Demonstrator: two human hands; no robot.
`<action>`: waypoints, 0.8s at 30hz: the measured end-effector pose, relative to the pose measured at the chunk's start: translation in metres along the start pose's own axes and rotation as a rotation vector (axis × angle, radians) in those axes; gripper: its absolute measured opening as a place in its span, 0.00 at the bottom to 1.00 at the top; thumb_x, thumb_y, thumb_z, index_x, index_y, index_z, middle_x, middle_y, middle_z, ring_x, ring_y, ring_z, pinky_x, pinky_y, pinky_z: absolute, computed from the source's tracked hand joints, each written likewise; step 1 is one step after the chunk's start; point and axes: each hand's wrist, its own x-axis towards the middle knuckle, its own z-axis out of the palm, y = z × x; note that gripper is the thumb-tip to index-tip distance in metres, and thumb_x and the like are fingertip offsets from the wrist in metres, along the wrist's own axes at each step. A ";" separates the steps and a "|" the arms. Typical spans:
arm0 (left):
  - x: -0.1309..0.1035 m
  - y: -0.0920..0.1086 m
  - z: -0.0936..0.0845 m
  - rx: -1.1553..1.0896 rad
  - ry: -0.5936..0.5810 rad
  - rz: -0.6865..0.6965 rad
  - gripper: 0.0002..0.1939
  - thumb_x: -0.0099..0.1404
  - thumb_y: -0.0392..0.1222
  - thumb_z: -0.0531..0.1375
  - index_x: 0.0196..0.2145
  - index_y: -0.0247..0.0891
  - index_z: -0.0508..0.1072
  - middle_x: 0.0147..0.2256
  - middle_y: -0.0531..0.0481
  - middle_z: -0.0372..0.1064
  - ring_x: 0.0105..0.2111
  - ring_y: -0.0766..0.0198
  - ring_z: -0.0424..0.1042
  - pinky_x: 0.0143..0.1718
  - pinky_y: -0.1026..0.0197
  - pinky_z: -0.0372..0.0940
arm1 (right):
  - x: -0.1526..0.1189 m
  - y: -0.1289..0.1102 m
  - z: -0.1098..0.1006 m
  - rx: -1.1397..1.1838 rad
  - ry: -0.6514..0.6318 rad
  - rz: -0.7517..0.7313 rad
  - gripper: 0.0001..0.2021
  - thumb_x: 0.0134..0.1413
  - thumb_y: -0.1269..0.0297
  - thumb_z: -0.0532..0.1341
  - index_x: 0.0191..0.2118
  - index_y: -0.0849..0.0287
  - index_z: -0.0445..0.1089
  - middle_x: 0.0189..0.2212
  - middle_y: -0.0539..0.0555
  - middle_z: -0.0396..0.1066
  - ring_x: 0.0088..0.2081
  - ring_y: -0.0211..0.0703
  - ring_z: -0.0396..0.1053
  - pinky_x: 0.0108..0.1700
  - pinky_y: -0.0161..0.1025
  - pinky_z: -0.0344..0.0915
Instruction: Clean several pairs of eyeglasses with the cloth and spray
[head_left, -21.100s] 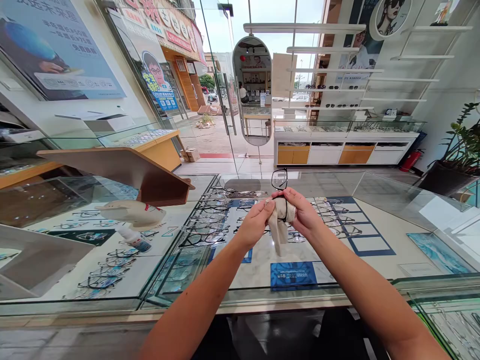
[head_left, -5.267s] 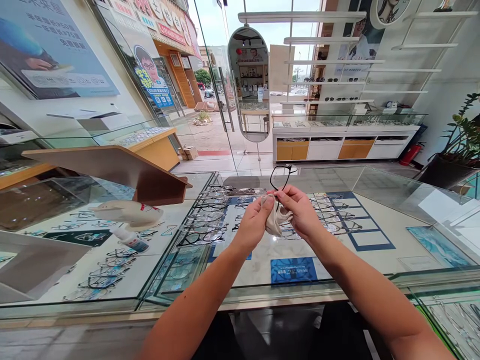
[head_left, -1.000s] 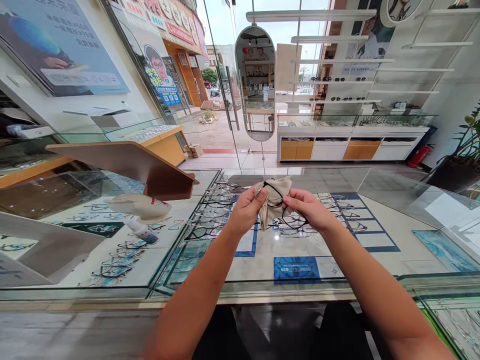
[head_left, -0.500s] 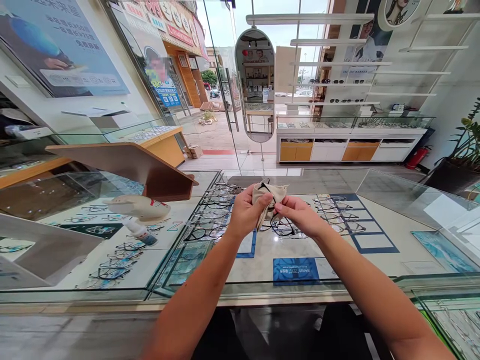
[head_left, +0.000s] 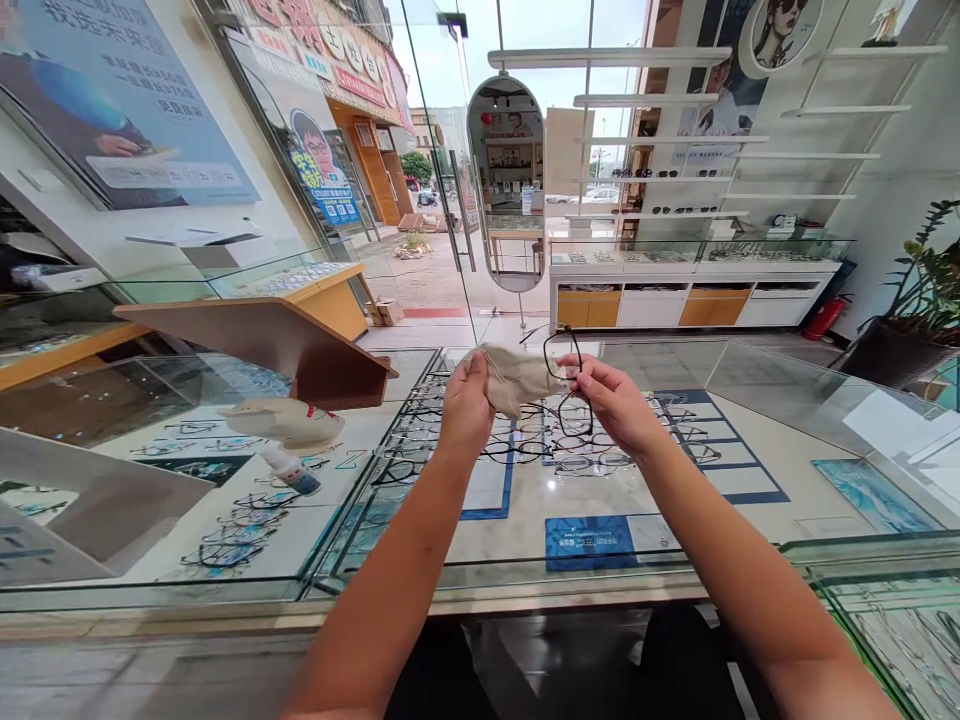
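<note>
My left hand [head_left: 466,400] pinches a beige cloth [head_left: 517,378], which stretches out to the right above the glass counter. In my right hand [head_left: 611,395] is a pair of dark-rimmed eyeglasses [head_left: 576,412], gripped near the middle with one lens above the fingers and the other below. The cloth's right end lies close to the frame; whether they touch I cannot tell. Beneath both hands, several pairs of glasses [head_left: 529,447] lie in rows in the counter.
A blue card [head_left: 590,543] lies near the counter's front edge. To the left are a white bottle [head_left: 289,468], a beige rounded object [head_left: 285,424] and a brown wooden stand [head_left: 262,335]. An oval mirror [head_left: 507,190] stands beyond the counter.
My hands have moved apart. The cloth, earlier bunched around the eyeglasses between both hands, is now off them in my left hand, and the eyeglasses are turned upright in my right.
</note>
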 end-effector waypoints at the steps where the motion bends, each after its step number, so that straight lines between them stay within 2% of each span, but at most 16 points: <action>1: 0.006 0.006 0.000 0.022 -0.001 0.034 0.31 0.54 0.68 0.77 0.40 0.40 0.79 0.33 0.50 0.78 0.36 0.61 0.79 0.37 0.62 0.75 | 0.002 -0.008 -0.003 -0.006 0.002 -0.001 0.19 0.61 0.43 0.72 0.33 0.54 0.73 0.53 0.56 0.79 0.53 0.49 0.74 0.57 0.44 0.68; 2: 0.011 0.013 0.001 0.060 -0.026 0.056 0.29 0.56 0.67 0.76 0.40 0.40 0.79 0.32 0.51 0.76 0.32 0.65 0.77 0.32 0.65 0.72 | 0.005 -0.016 -0.006 -0.012 -0.009 0.009 0.19 0.62 0.43 0.71 0.35 0.53 0.73 0.52 0.56 0.80 0.52 0.49 0.76 0.57 0.45 0.69; 4: 0.021 0.033 0.008 0.197 -0.152 0.047 0.24 0.63 0.65 0.73 0.42 0.42 0.80 0.27 0.54 0.70 0.23 0.68 0.67 0.22 0.66 0.64 | 0.013 -0.035 -0.010 -0.040 -0.030 0.000 0.19 0.63 0.43 0.71 0.37 0.52 0.71 0.42 0.54 0.82 0.48 0.48 0.78 0.55 0.47 0.72; 6: 0.027 0.056 0.024 0.365 -0.282 0.095 0.23 0.70 0.67 0.67 0.37 0.43 0.78 0.22 0.56 0.61 0.18 0.69 0.58 0.16 0.65 0.54 | 0.024 -0.056 -0.011 -0.091 -0.017 -0.084 0.19 0.63 0.42 0.71 0.38 0.52 0.70 0.39 0.52 0.82 0.45 0.46 0.79 0.54 0.47 0.73; 7: 0.028 0.067 0.033 0.435 -0.325 0.173 0.26 0.71 0.68 0.64 0.31 0.42 0.74 0.20 0.56 0.58 0.17 0.69 0.56 0.15 0.64 0.50 | 0.030 -0.066 -0.010 -0.126 0.001 -0.133 0.19 0.64 0.42 0.70 0.38 0.51 0.70 0.38 0.51 0.81 0.44 0.45 0.78 0.54 0.47 0.73; 8: 0.028 0.078 0.044 0.505 -0.358 0.276 0.28 0.72 0.67 0.63 0.27 0.42 0.70 0.19 0.55 0.57 0.18 0.68 0.56 0.16 0.64 0.50 | 0.035 -0.075 -0.008 -0.162 0.023 -0.190 0.18 0.66 0.43 0.69 0.38 0.51 0.69 0.38 0.51 0.80 0.43 0.44 0.78 0.53 0.46 0.73; 10: 0.023 0.097 0.064 0.622 -0.382 0.517 0.25 0.73 0.61 0.66 0.26 0.42 0.68 0.21 0.55 0.58 0.20 0.68 0.58 0.20 0.63 0.56 | 0.041 -0.093 -0.003 -0.238 0.059 -0.292 0.17 0.69 0.43 0.66 0.39 0.51 0.68 0.37 0.50 0.79 0.41 0.43 0.77 0.51 0.45 0.73; 11: 0.018 0.105 0.071 0.657 -0.367 0.653 0.23 0.73 0.59 0.66 0.28 0.42 0.70 0.24 0.54 0.63 0.23 0.67 0.62 0.23 0.62 0.60 | 0.042 -0.101 0.001 -0.272 0.061 -0.325 0.17 0.70 0.43 0.65 0.40 0.51 0.68 0.37 0.50 0.79 0.42 0.43 0.77 0.51 0.46 0.73; 13: 0.009 0.115 0.081 0.702 -0.304 0.919 0.15 0.71 0.55 0.69 0.36 0.43 0.75 0.36 0.50 0.75 0.34 0.62 0.72 0.35 0.59 0.70 | 0.039 -0.114 0.007 -0.316 0.049 -0.365 0.16 0.72 0.45 0.63 0.41 0.51 0.67 0.38 0.51 0.79 0.42 0.43 0.77 0.50 0.46 0.73; 14: 0.005 0.118 0.083 0.733 -0.289 1.015 0.14 0.70 0.55 0.70 0.43 0.44 0.77 0.43 0.47 0.77 0.39 0.60 0.75 0.39 0.56 0.73 | 0.035 -0.120 0.010 -0.340 0.039 -0.388 0.15 0.73 0.46 0.63 0.41 0.51 0.67 0.38 0.51 0.78 0.42 0.43 0.77 0.49 0.46 0.73; 15: 0.001 0.119 0.083 0.771 -0.292 1.082 0.19 0.68 0.56 0.72 0.50 0.45 0.77 0.50 0.45 0.77 0.43 0.57 0.76 0.41 0.55 0.74 | 0.030 -0.124 0.013 -0.376 0.028 -0.411 0.15 0.74 0.46 0.62 0.41 0.51 0.67 0.38 0.51 0.78 0.43 0.44 0.76 0.49 0.46 0.72; 17: -0.003 0.121 0.080 0.854 -0.325 1.141 0.33 0.65 0.59 0.74 0.62 0.47 0.73 0.60 0.40 0.73 0.49 0.52 0.77 0.41 0.54 0.76 | 0.020 -0.131 0.017 -0.458 0.038 -0.442 0.14 0.75 0.48 0.62 0.41 0.52 0.68 0.37 0.51 0.77 0.42 0.44 0.75 0.47 0.45 0.72; 19: -0.004 0.121 0.076 0.923 -0.348 1.141 0.39 0.66 0.61 0.73 0.68 0.48 0.68 0.65 0.38 0.70 0.49 0.51 0.77 0.38 0.55 0.76 | 0.010 -0.136 0.019 -0.557 0.053 -0.449 0.13 0.75 0.49 0.61 0.41 0.52 0.69 0.38 0.52 0.76 0.42 0.45 0.74 0.46 0.45 0.70; 24: 0.000 0.121 0.073 0.983 -0.382 1.181 0.37 0.69 0.60 0.71 0.69 0.48 0.68 0.62 0.39 0.73 0.40 0.58 0.78 0.35 0.58 0.76 | -0.005 -0.144 0.017 -0.665 -0.011 -0.413 0.12 0.77 0.53 0.59 0.42 0.53 0.71 0.37 0.52 0.76 0.40 0.44 0.72 0.44 0.43 0.67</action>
